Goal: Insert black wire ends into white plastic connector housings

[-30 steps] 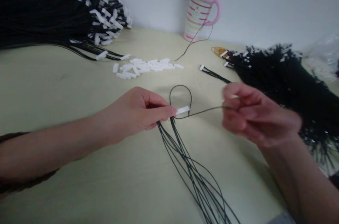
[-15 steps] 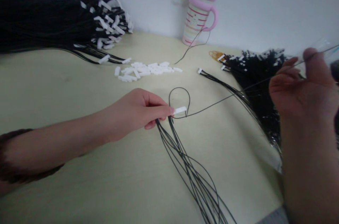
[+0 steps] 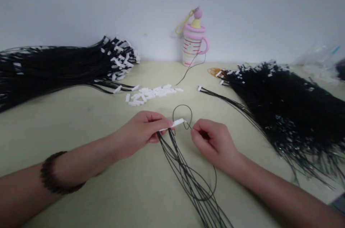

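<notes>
My left hand (image 3: 145,127) pinches a narrow white connector (image 3: 178,123), whose right end sticks out past the thumb. Several thin black wires (image 3: 185,174) hang from the connector toward the front of the table. My right hand (image 3: 212,140), fingers pressed together, grips one black wire (image 3: 189,126) close to its tip, just right of the connector's free end. The tip appears to be at or very near that end; whether it is inside, I cannot tell. Another part of a wire forms a loop (image 3: 182,105) behind the connector.
Behind my hands lies a pile of loose white connectors (image 3: 151,93). Bundles of black wires with white ends lie at the left (image 3: 67,66) and right (image 3: 296,102). A pink striped cup (image 3: 192,46) stands by the wall, a loose wire (image 3: 185,73) before it. Orange bands (image 3: 214,72) lie near the right bundle.
My right hand has come from the far right, where it drew a wire out taut, down to the connector's free end. My left hand still holds the connector. The view has tilted up.
</notes>
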The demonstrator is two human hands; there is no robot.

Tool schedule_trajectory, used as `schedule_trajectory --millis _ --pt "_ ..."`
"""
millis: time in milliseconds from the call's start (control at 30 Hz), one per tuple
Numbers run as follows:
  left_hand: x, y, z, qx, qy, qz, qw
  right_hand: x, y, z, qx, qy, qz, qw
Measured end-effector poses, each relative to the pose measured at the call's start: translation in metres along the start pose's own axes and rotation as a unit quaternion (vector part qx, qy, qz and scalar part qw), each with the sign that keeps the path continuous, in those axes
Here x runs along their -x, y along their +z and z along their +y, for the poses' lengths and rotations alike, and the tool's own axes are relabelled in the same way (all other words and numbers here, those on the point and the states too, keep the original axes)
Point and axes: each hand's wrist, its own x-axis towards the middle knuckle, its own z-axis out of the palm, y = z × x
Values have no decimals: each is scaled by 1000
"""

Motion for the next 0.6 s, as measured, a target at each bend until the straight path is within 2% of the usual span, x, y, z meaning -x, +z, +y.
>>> schedule_trajectory --millis 300,600 --pt "1 0 0 -1 1 -6 1000 -1 1 5 -29 -19 -5 999" --pt "2 1 2 -22 11 -10 1000 -2 7 4 -15 -5 -21 1000"
